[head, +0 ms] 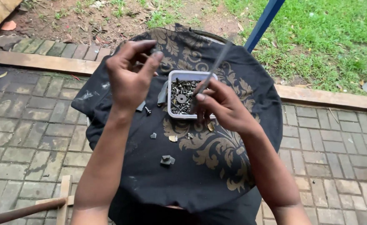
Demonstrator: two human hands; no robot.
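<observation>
A person's hands work over a round worktop [108,108] draped in a black cloth with gold scrollwork [216,154], set on grey paving beside a strip of grass. The right hand [225,106] grips a thin, blurred metal rod [214,68] that slants up and away over a small white plastic tub [183,99] filled with screws and a washer. The left hand [130,79] is raised beside the tub, its fingertips pinched together on something too small to make out. Loose bolts and small metal pieces [167,159] lie scattered on the cloth.
</observation>
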